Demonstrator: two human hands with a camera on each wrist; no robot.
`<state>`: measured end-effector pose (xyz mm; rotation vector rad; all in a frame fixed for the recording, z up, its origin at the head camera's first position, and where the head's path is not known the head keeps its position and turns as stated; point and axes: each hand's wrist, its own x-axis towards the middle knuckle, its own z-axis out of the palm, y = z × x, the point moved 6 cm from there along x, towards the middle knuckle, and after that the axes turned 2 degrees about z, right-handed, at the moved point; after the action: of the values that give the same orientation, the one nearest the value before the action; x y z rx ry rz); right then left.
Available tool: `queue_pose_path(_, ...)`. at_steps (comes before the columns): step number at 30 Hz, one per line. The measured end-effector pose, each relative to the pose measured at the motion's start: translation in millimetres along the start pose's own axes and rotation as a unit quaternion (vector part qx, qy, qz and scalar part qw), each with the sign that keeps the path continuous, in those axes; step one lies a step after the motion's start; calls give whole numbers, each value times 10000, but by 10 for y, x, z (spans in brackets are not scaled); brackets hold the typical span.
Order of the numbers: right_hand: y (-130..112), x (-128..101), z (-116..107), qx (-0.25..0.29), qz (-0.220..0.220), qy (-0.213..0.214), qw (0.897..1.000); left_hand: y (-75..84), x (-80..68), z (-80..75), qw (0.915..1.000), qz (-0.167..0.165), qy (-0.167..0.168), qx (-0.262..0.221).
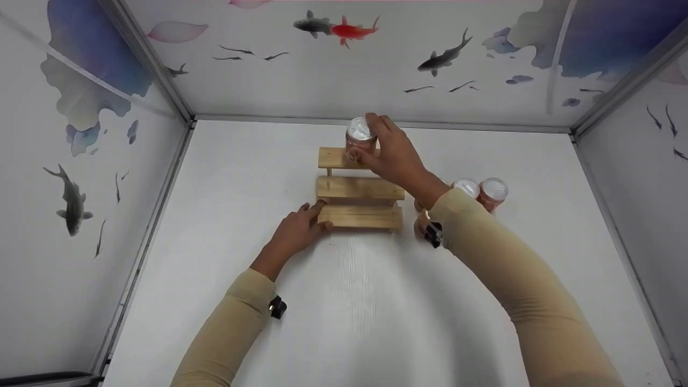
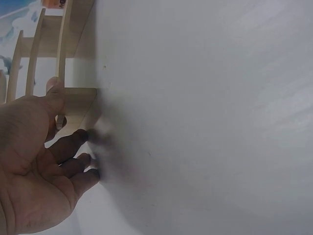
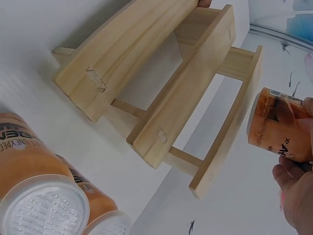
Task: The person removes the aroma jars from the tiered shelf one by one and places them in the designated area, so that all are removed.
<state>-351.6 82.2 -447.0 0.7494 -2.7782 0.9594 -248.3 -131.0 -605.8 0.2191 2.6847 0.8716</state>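
Note:
A three-step wooden rack (image 1: 359, 188) stands mid-table. My right hand (image 1: 395, 153) grips an orange jar with a clear lid (image 1: 360, 138) on the rack's top step. The right wrist view shows that jar (image 3: 279, 125) beside the top step, held by my fingers (image 3: 296, 188). My left hand (image 1: 298, 231) rests on the table with thumb and fingertips against the left end of the lowest step. In the left wrist view, the left hand (image 2: 49, 161) has loosely curled fingers touching the rack (image 2: 73, 98), holding nothing.
Several more orange jars (image 1: 481, 192) stand on the white table (image 1: 349, 301) to the right of the rack, partly hidden by my right forearm; two jars (image 3: 44, 196) show close in the right wrist view. Walls with fish pictures (image 1: 344, 29) enclose the table.

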Motion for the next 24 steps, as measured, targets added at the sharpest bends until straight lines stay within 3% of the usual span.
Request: queue_pose_path(24,233,-251,-271,70,101,252,9996,-25,12,19,10000,-72,-15,53)
